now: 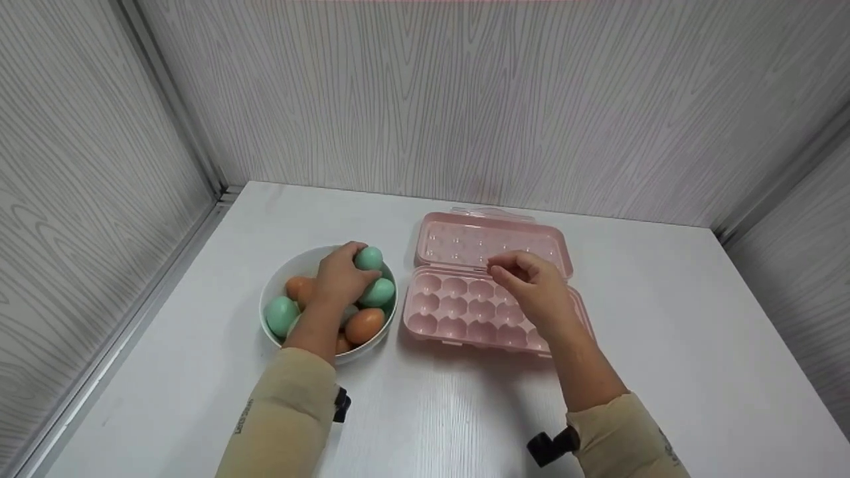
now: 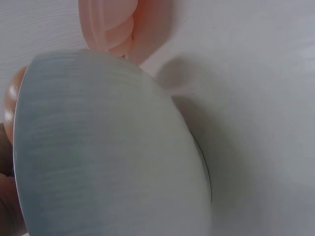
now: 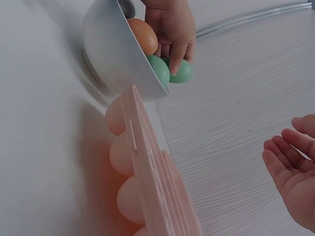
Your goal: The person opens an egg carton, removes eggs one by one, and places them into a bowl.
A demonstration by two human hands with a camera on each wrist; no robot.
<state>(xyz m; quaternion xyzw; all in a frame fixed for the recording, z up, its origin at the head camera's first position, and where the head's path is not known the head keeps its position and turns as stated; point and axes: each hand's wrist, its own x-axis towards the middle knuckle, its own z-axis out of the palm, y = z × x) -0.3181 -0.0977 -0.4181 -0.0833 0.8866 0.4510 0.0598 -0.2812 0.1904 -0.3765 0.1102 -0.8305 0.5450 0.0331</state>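
Note:
My left hand (image 1: 342, 275) reaches into a white bowl (image 1: 292, 267) of green and brown eggs. Thumb and fingers pinch a green egg (image 1: 369, 258) near the far right rim; the right wrist view shows this green egg (image 3: 181, 72) under the fingertips. Another green egg (image 1: 377, 293) and a brown egg (image 1: 364, 326) lie below it. My right hand (image 1: 534, 289) hovers over a pink egg carton (image 1: 481, 311) that lies open beside the bowl. Its fingers are loosely bent and hold nothing, as the right wrist view of the hand (image 3: 300, 177) shows.
The carton's lid (image 1: 465, 242) lies folded back behind its rows of cups, with a clear flap (image 1: 495, 213) at its far edge. Grained panels (image 1: 425, 99) wall in the white table (image 1: 412, 411) at the back and sides.

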